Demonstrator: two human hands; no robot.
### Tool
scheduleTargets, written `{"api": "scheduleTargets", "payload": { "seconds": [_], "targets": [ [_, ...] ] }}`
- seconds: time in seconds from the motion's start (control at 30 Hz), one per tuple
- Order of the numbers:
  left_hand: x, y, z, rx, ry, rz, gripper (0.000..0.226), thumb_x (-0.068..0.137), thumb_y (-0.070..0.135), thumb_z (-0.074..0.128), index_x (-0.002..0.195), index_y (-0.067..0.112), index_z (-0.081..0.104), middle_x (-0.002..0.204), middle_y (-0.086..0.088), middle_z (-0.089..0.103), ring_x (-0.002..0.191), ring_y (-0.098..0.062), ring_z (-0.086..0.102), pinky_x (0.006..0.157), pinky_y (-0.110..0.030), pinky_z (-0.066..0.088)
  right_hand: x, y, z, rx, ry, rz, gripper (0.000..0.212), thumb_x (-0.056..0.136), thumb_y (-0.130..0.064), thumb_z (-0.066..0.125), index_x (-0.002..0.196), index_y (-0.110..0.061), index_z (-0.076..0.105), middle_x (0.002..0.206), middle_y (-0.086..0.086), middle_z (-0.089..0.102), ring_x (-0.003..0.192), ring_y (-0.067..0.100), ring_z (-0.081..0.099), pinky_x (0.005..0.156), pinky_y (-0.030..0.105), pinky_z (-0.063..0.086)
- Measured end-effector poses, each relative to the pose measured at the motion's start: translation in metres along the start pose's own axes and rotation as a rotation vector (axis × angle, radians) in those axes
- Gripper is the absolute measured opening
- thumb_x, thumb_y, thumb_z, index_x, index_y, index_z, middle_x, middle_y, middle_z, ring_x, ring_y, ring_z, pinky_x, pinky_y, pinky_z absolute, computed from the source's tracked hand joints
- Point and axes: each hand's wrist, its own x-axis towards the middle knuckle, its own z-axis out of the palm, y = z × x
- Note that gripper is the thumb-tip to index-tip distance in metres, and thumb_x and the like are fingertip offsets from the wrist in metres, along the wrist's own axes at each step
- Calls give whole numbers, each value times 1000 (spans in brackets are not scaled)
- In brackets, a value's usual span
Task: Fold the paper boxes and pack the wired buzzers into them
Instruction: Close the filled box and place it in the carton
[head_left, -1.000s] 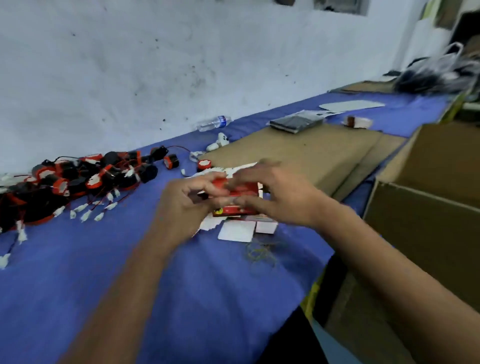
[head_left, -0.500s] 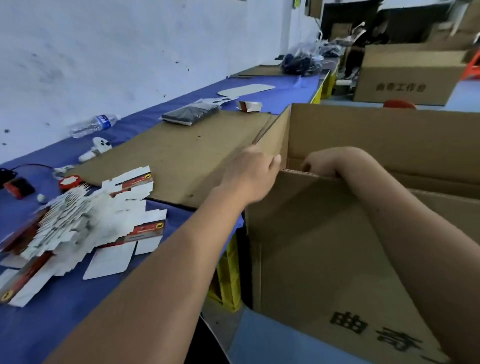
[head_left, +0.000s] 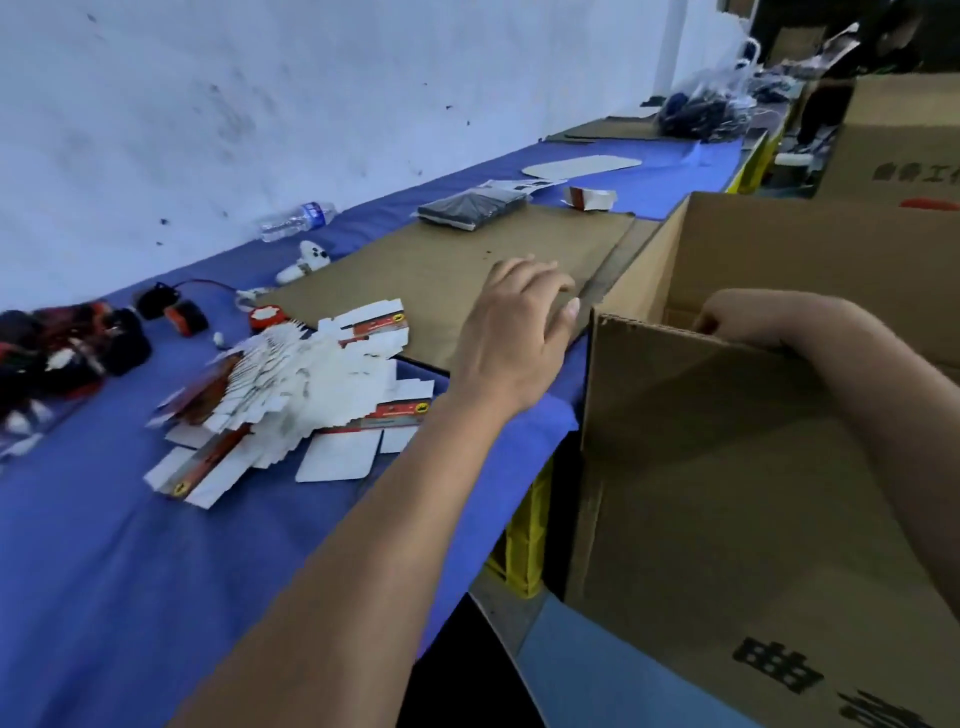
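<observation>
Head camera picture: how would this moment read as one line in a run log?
left hand: open, above cardboard sheet | right hand: reaching into big carton, fingers hidden | flat paper boxes: piled on table

The right hand's fingertips dip behind the carton flap, hidden. The buzzers are blurred and cut by the left edge. The carton's print runs off the bottom.

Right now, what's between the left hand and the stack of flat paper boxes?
Head view: nothing stands between them. The left hand hovers over the brown cardboard sheet, whose near edge and bare blue tablecloth separate it from the fanned flat paper boxes.
</observation>
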Motion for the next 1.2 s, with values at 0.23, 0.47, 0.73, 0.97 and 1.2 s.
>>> {"api": "scheduleTargets", "payload": {
  "seconds": [0.23, 0.47, 0.73, 0.97, 1.2],
  "targets": [
    [-89, -105, -103, 266, 512, -379, 25, 87, 0, 56, 110, 0, 66, 112, -17, 65, 112, -38, 53, 99, -41, 39, -26, -169, 14, 430, 876, -379, 15, 90, -19, 61, 96, -20, 74, 81, 0, 68, 79, 24, 64, 74, 35, 54],
    [-165, -208, -173, 472, 7, -937, 47, 87, 2, 58, 135, 0, 56, 137, -22, 57, 132, -39, 47, 109, -41, 34, -9, -391, 84, 82, 497, -845, 25, 89, -16, 58, 108, -20, 72, 107, 6, 71, 107, 29, 62, 88, 39, 53],
    [-169, -227, -188, 655, -9, -711, 19, 96, 9, 52, 92, 10, 71, 88, -16, 67, 90, -36, 60, 62, -40, 29, 9, -470, 120, -311, 356, -925, 13, 96, -29, 56, 105, -25, 65, 115, 9, 67, 116, 32, 58, 105, 50, 36],
    [-213, -198, -249, 230, 919, -641, 32, 102, 25, 54, 130, 11, 59, 124, -1, 64, 116, -21, 56, 96, -20, 42, -28, -485, 109, 740, 664, -1040, 20, 96, -26, 61, 87, -9, 64, 77, 2, 66, 73, 22, 58, 63, 35, 39],
    [-328, -170, -320, -860, 630, -1302, 45, 97, 55, 56, 87, 15, 74, 82, -8, 73, 60, -21, 63, 57, -28, 48, -101, -516, 173, 624, -130, -1252, 15, 100, -21, 64, 101, -8, 71, 92, 6, 74, 81, 18, 69, 79, 45, 56]
  ]
}}
